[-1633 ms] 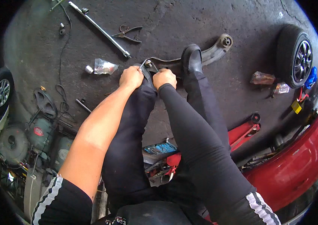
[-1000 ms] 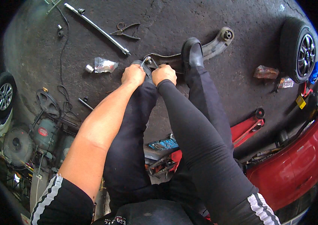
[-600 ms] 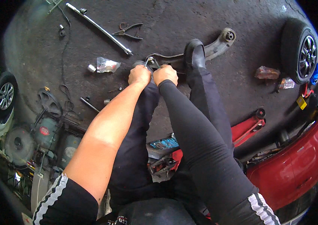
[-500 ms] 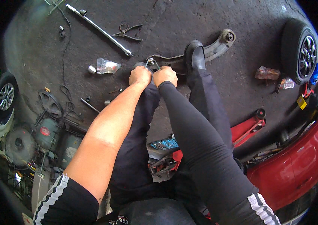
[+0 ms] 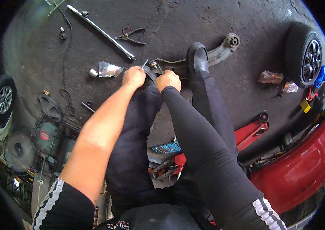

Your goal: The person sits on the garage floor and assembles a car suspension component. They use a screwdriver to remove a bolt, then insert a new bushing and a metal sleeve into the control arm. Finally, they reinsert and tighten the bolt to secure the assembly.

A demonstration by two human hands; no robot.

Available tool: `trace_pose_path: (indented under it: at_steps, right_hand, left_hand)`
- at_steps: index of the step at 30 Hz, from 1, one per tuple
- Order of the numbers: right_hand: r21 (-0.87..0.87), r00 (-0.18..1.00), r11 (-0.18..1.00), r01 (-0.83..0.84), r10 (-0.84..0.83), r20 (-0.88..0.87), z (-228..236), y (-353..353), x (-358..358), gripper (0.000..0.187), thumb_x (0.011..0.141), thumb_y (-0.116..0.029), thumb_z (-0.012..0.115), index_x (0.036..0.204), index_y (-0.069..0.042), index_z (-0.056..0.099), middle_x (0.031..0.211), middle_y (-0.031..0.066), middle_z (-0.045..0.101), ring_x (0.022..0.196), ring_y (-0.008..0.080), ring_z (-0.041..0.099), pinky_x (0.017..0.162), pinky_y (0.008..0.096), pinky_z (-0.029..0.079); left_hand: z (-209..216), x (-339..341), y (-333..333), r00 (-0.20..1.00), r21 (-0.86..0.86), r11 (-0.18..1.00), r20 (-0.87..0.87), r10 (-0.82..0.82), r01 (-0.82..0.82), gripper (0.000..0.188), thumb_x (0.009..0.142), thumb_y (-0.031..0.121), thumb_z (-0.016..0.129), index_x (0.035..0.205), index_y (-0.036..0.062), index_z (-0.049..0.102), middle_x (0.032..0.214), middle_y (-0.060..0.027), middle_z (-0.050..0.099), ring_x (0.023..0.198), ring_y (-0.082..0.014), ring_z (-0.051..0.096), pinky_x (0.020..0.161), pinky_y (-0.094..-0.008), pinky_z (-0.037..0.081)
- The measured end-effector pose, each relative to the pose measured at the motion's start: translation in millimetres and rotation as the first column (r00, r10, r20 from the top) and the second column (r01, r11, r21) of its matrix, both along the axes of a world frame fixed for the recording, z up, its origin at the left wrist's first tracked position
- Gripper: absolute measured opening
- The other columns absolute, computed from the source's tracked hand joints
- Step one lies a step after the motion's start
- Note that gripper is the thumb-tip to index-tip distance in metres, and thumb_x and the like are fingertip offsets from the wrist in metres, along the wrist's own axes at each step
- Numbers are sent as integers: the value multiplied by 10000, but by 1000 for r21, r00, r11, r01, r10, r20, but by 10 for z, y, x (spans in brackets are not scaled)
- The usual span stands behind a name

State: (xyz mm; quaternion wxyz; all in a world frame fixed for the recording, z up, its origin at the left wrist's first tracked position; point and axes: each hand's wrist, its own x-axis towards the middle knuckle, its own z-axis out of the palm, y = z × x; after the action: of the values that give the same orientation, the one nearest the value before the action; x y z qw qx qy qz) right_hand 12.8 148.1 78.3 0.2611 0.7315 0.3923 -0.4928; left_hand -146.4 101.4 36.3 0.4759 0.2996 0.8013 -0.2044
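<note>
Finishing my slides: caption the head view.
Left hand and right hand grip thin metal rods near a curved grey metal part.

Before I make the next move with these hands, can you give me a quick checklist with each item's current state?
1. Left hand closed on the left rod: ok.
2. Right hand closed on the right rod: ok.
3. Left rod's tip over the round metal fitting: not ok, it shows to the fitting's left.
4. Right rod's tip touching the fitting: cannot tell, too small.
5. Right shoe across the curved metal arm: ok.
6. Pliers apart from both hands: ok.
</note>
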Motion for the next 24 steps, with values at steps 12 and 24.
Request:
trace_pose_path:
  at_steps: [12, 24]
  right_hand:
    - [-18, 999, 999, -30, 30, -15, 21, 23, 19, 341, 975, -206, 720, 1269, -83, 842, 1353, 235, 795, 1281, 417, 767, 1103, 491, 612]
    - [-25, 1000, 1000, -15, 15, 3, 8, 43, 38, 368, 984, -237, 671, 1287, -140, 856, 1340, 212, 804, 1275, 408, 768, 1121, 487, 600]
  left_hand:
    - [214, 3, 194, 976, -83, 973, 65, -209, 214, 407, 1099, 365, 630, 1411, 162, 795, 1408, -198, 781, 1337, -409, 733, 1137, -527, 587]
    - [224, 51, 207, 970, -122, 964, 76, -229, 237, 389, 1114, 370, 617, 1369, 144, 805, 1400, -214, 780, 1344, -414, 731, 1143, -536, 580]
